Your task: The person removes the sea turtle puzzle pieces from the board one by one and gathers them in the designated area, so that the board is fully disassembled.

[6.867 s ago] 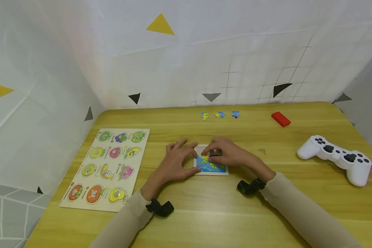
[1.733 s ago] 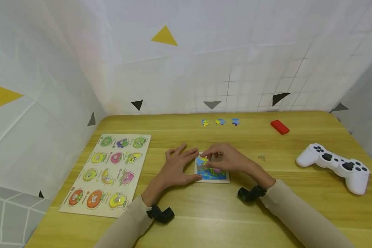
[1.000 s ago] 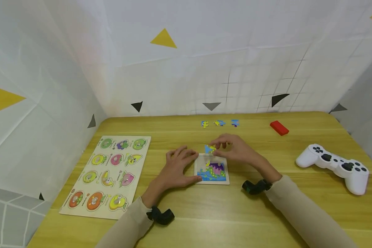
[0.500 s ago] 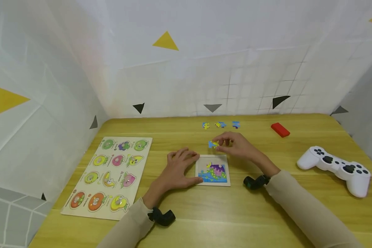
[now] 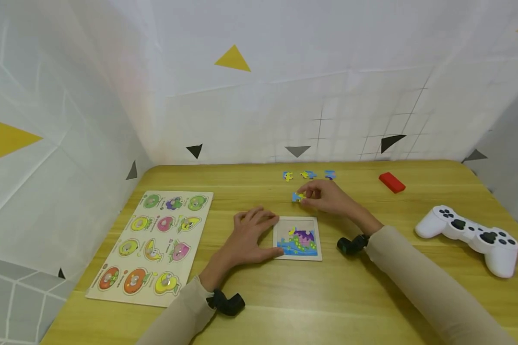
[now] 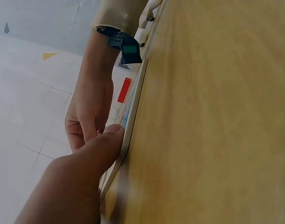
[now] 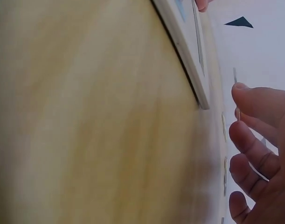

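A small jigsaw puzzle frame (image 5: 319,239) lies on the table, its picture of a purple, green and blue creature filling the lower and right parts; the upper left shows bare backing. My left hand (image 5: 250,239) rests along the frame's left side, fingers spread, index finger at the back corner and thumb on the front-left edge. Just behind the frame, my right hand (image 5: 326,196) pinches a blue-and-yellow puzzle piece (image 5: 297,197) between thumb and fingertips. In the right wrist view the held puzzle piece (image 7: 235,75) appears edge-on above the thumb tip.
Several loose puzzle pieces (image 5: 307,175) lie in a row near the table's back edge. A red block (image 5: 392,182) and a white game controller (image 5: 468,235) are on the right. A wooden fruit puzzle board (image 5: 179,237) lies at the left.
My right hand has lifted the blue-and-yellow piece out of the frame's upper left and carried it back beyond the frame, baring the backing. My left hand stays at the frame's side.
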The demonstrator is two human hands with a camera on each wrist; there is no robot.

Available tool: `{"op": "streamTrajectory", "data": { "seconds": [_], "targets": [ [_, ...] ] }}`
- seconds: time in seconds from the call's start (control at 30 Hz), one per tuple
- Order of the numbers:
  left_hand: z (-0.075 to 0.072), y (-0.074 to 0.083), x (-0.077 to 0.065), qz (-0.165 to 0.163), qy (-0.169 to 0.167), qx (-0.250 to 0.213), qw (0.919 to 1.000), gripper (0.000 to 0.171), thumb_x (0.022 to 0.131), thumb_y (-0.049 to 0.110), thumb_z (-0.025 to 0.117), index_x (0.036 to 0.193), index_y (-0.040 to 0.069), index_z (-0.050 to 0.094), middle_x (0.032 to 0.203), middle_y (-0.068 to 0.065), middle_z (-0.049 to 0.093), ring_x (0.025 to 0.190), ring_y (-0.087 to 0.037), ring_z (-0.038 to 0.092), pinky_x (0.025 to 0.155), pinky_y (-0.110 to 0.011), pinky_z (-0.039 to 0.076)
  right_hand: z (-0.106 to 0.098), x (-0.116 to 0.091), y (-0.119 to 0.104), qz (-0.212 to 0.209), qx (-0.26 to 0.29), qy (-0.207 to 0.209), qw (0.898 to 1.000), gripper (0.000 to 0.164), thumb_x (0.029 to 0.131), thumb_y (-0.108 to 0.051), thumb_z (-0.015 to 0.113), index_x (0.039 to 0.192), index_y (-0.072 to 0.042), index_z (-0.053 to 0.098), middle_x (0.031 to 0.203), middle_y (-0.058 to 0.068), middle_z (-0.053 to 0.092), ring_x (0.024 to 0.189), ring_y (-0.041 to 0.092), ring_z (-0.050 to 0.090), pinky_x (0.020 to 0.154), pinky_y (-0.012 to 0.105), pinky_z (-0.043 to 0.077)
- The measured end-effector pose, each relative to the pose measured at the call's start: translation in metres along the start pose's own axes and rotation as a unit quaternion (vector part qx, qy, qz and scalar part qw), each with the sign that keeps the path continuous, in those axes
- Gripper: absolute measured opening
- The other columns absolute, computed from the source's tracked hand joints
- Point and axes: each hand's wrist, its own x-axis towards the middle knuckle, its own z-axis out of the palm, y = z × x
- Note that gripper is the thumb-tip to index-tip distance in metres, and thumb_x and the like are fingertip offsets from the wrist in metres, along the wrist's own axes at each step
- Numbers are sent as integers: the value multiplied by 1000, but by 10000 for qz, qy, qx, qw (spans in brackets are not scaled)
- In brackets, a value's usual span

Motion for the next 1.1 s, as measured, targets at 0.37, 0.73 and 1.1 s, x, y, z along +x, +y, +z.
{"op": "streamTrajectory", "data": {
  "seconds": [0.37,0.73,1.1],
  "targets": [
    [0,-1,0,12,30,44,10000,84,85,71,62,152,23,49,154,6,46,153,-29,28,112,-59,20,0,18,2,54,-340,-183,9992,29,92,-15,75,118,-4,73,89,5,69,76,15,57,74,34,49],
    [1,-2,0,24,61,32,10000,83,85,71,63,152,24,50,153,6,46,153,-28,28,113,-59,20,3,36,3,446,-353,-380,9977,31,92,-23,75,120,-9,73,96,5,69,84,18,59,78,34,48],
    [-1,-1,0,46,31,20,10000,83,85,70,64,152,22,50,153,5,46,152,-29,28,113,-60,20,5,44,3,230,-271,-350,9988,31,93,-16,74,121,-4,72,100,12,71,90,24,66,84,45,54]
  ]
}}
